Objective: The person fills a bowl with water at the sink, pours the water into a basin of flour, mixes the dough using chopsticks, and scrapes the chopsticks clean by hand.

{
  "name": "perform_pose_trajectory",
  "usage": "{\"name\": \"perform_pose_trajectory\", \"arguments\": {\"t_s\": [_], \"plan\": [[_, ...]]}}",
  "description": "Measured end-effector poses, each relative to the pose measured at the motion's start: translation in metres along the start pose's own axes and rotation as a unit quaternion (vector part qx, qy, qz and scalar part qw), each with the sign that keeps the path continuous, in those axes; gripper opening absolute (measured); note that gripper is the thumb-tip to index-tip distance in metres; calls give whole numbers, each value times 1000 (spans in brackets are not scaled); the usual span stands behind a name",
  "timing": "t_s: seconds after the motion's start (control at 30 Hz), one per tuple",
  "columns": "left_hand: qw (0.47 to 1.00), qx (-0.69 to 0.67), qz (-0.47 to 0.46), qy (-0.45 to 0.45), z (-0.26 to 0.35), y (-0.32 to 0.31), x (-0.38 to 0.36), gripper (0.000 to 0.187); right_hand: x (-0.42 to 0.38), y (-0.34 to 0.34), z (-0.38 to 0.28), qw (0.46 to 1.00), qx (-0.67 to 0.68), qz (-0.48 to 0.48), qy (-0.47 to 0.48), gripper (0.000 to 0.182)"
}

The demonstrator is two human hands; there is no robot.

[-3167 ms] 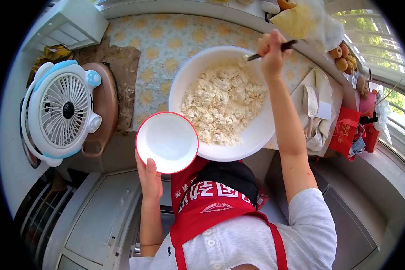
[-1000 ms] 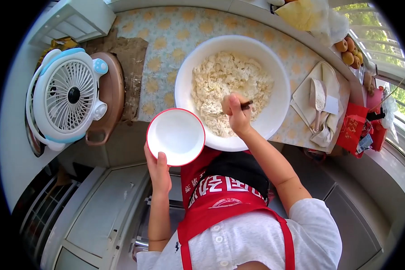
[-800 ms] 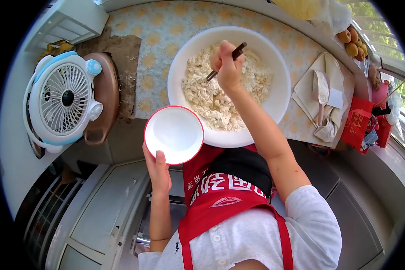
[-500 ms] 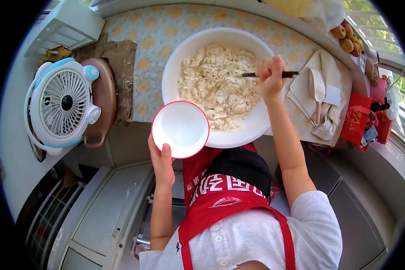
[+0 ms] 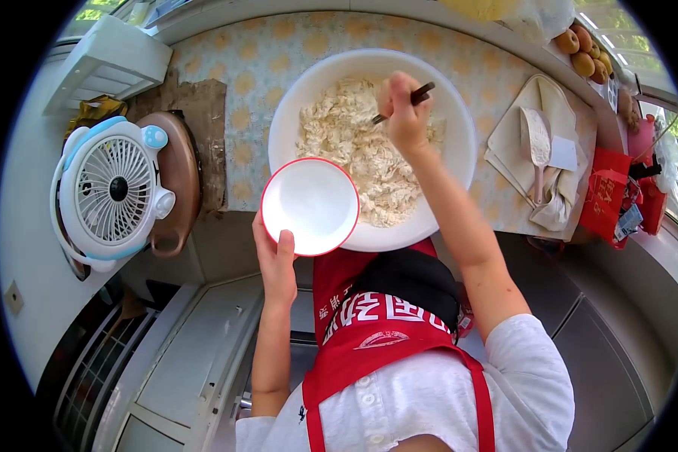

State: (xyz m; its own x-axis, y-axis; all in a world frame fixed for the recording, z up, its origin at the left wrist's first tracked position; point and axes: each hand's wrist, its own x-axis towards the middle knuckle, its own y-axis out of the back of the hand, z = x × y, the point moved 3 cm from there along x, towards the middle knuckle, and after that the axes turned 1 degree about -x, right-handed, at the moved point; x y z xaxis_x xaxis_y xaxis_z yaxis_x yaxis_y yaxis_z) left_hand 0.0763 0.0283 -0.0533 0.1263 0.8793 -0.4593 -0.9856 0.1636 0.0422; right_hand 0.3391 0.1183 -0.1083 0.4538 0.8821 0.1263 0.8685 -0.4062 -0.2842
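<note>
Two hands full: left hand (image 5: 276,264) cupping red-rimmed bowl (image 5: 313,197), thumb over rim; right hand (image 5: 405,114) fisted around dark chopsticks (image 5: 424,93). Below right hand, lumpy dough (image 5: 354,143) in white basin (image 5: 459,154), likely soft, clingy. Bowl probably light, stiff; best held by rim.

Glossy sm. bowl (image 5: 310,200), rough dough (image 5: 358,151)

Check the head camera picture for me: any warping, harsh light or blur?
Head view: strong fisheye warping, with black corners and the far edge of the table bowed; daylight looks brightest through the window at upper right; the right hand looks slightly soft, perhaps from motion, while the grille of the fan reads clearly.
</note>
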Motion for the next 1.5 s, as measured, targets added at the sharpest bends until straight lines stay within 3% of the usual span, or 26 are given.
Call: {"name": "perform_pose_trajectory", "arguments": {"t_s": [0.1, 0.23, 0.4, 0.53, 0.67, 0.83, 0.93, 1.0, 1.07, 1.13, 1.27, 1.37, 1.43, 1.5], "plan": [[999, -28, -13, 7, 8, -11, 6, 61, 9, 47, -16, 999, 15, 44, 14, 42], [998, -43, -37, 9, 9, -14, 12, 61, -37, 79, -35, 998, 22, 49, 33, 42], [999, -10, -42, 4, 12, -23, 28, 59, -116, 63, -43, 997, -7, 79, -23, 43], [998, -15, -48, 32, 24, -44, 43, 58, -145, 41, -36, 991, -115, 25, -60, 41], [996, 57, -56, -40, 29, -63, 64, 58, -137, 35, -42, 984, -164, 14, -62, 37], [992, 88, -55, -72, 31, -74, 79, 57, -134, 48, -37, 989, -84, 57, -109, 37], [994, 83, -50, -50, 36, -71, 81, 57, -131, 47, -41, 992, -105, 44, -45, 41], [996, 70, -45, -39, 34, -66, 81, 56, -123, 52, -54, 999, 27, 47, 3, 41], [998, -6, -47, 33, 31, -58, 77, 54, -104, 60, -71, 994, 82, 49, 52, 42], [998, -18, -49, 41, 30, -49, 68, 50, -79, 72, -72, 983, 131, 52, 119, 41], [994, -83, -26, 71, 25, -26, 44, 50, -11, 69, -40, 983, 114, 87, 116, 41], [994, -87, -1, 66, 19, -7, 29, 54, 24, 26, -16, 987, 100, 57, 108, 41], [994, -83, 12, 71, 16, 1, 20, 57, 27, 0, -10, 983, -124, -23, 130, 42], [994, -79, 22, 75, 15, 11, 12, 59, 16, 14, -9, 991, -103, -25, 80, 42]]}}
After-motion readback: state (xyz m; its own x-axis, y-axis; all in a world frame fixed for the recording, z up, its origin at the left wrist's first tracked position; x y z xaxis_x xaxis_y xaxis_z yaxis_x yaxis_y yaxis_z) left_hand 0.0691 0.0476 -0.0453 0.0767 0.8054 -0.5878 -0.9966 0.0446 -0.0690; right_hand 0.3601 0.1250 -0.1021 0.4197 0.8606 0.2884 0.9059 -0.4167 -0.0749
